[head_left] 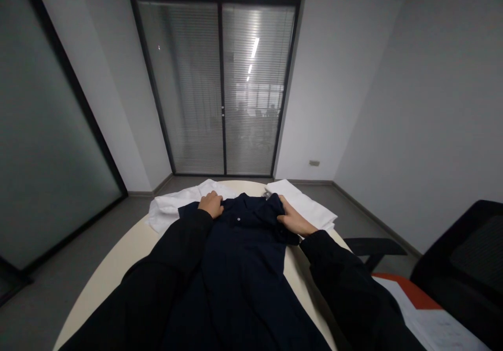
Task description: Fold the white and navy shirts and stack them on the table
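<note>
A dark navy shirt lies spread over the round table, its collar end at the far side and its lower part running toward me. One small pale button shows near the collar. My left hand has its fingers curled on the cloth at the left shoulder. At the right shoulder, my right hand grips a bunched fold between thumb and fingers. Both of my forearms, in black sleeves, reach across the table, and the left one covers part of the shirt.
White folded cloth lies beyond my right hand, and a crumpled white garment sits at the left. A black chair stands on the right, near papers and an orange-red sheet. Glass doors with blinds fill the back.
</note>
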